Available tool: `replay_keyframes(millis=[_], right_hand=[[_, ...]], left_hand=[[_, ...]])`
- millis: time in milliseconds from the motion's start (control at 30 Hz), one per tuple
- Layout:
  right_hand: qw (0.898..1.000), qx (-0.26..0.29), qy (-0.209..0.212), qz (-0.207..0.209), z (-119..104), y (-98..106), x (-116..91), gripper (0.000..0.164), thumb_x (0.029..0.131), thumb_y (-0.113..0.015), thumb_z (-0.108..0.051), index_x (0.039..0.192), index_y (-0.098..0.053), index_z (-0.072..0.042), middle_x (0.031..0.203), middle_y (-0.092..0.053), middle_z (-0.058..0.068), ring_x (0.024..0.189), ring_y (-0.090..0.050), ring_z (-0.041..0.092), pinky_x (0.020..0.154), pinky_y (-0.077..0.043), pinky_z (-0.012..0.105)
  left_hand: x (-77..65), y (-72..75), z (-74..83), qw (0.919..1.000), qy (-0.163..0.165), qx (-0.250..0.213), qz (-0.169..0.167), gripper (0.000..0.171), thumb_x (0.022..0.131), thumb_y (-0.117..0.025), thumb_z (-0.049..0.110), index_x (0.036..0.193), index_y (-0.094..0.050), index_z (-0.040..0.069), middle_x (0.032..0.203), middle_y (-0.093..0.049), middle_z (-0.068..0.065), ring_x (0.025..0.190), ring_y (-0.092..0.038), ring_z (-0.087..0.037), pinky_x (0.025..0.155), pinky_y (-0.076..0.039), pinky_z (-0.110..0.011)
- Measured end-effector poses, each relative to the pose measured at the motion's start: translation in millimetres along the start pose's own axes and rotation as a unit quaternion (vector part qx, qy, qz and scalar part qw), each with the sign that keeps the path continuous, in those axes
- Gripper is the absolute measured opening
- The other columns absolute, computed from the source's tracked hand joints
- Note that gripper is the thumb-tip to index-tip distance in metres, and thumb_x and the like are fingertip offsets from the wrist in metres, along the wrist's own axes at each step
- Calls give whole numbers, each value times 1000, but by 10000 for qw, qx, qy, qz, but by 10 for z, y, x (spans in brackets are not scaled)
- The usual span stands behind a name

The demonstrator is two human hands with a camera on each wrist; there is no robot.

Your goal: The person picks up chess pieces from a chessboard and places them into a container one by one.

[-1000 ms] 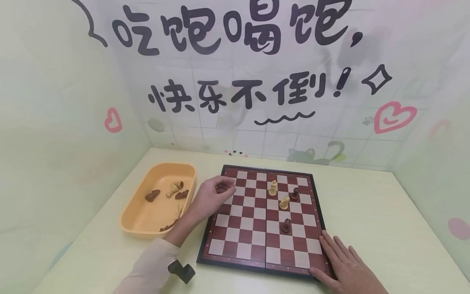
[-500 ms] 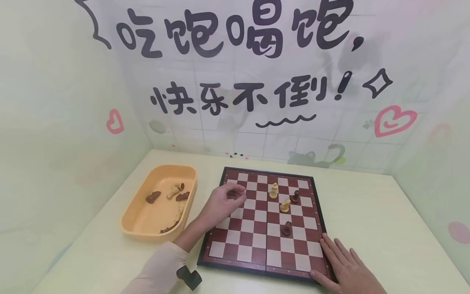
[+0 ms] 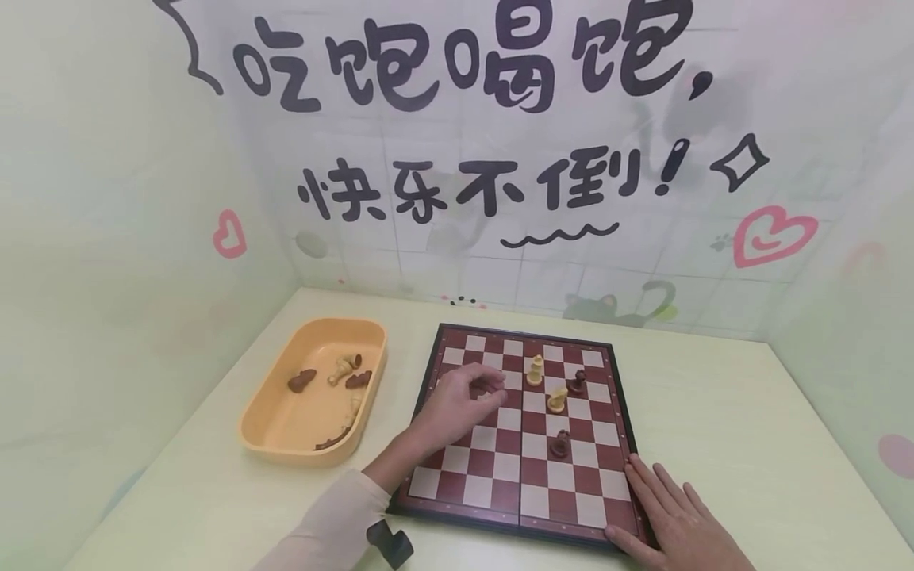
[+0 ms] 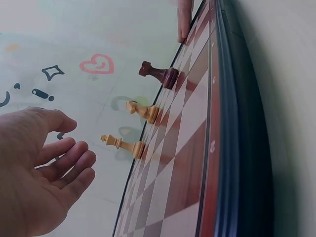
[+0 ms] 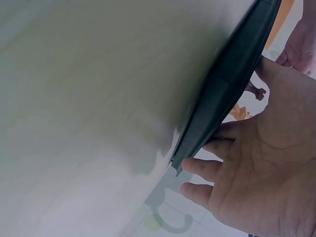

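Note:
My left hand (image 3: pixel 462 404) hovers over the left half of the chessboard (image 3: pixel 474 492), its fingers loosely curved. The left wrist view shows nothing between thumb and fingers. To its right a cream king (image 3: pixel 535 370), a cream knight (image 3: pixel 558 399) and two dark pieces stand upright on the board. One dark chess piece (image 3: pixel 577 382) is beside the knight; the other dark chess piece (image 3: pixel 560 443) stands nearer me. My right hand (image 3: pixel 678 515) rests at the board's near right corner, fingers extended along the edge, as the right wrist view (image 5: pixel 261 153) also shows.
A yellow-orange plastic tray (image 3: pixel 274 424) sits left of the board, holding several cream and dark chess pieces lying on their sides. Behind the pale table (image 3: pixel 743 412) hangs a printed cloth (image 3: pixel 471 270) with large writing, and more cloth closes both sides.
My left hand has moved right, from the board's left edge further in over its left half. The right hand and the standing pieces keep their places.

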State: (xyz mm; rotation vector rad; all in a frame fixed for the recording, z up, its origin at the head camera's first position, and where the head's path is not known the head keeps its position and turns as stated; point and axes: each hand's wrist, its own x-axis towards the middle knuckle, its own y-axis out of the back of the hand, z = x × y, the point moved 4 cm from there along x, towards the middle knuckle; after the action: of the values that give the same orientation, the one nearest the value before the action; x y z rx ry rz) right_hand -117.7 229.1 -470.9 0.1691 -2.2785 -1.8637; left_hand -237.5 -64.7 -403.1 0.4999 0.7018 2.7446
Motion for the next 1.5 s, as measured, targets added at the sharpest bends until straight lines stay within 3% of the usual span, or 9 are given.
replay_keyframes(millis=[367, 667, 800, 1067, 1500], right_hand=[[10000, 33, 39, 36, 6, -11, 5, 98, 85, -60, -76, 146, -52, 0, 151, -47, 19, 137, -42, 44, 105, -34, 68], [10000, 51, 12, 51, 7, -28, -8, 100, 84, -59, -78, 146, -52, 0, 151, -47, 18, 136, -42, 44, 105, -34, 68], [10000, 41, -1, 37, 11, -22, -11, 100, 84, -59, -78, 146, -52, 1, 151, -47, 19, 136, -43, 44, 104, -35, 68], [9999, -7, 85, 59, 6, -6, -11, 95, 86, -63, -73, 146, -52, 0, 152, -46, 18, 136, -43, 44, 104, -36, 67], [9998, -34, 155, 135, 0, -26, -13, 93, 86, -64, -70, 146, -52, 0, 152, -47, 18, 136, -44, 43, 104, -36, 66]], left_hand=[[1, -181, 84, 9992, 77, -330, -194, 26, 96, -70, 15, 119, -70, 3, 102, -67, 5, 97, -65, -13, 83, -55, -28], [-47, -353, 94, 9967, 158, -701, -370, 28, 97, -70, 16, 121, -68, 1, 111, -67, 1, 102, -65, -15, 86, -54, -27], [-37, -441, 110, 9965, 211, -691, -432, 29, 96, -72, 18, 120, -69, 2, 107, -67, 3, 101, -65, -14, 89, -54, -29], [-33, -605, 123, 9949, 221, -681, -706, 29, 92, -75, 12, 119, -70, 1, 103, -67, 3, 94, -64, -8, 82, -53, -23], [-38, -808, 99, 9921, 252, -456, -1144, 34, 90, -77, 12, 122, -69, 3, 107, -67, 3, 100, -64, -9, 88, -51, -22]])
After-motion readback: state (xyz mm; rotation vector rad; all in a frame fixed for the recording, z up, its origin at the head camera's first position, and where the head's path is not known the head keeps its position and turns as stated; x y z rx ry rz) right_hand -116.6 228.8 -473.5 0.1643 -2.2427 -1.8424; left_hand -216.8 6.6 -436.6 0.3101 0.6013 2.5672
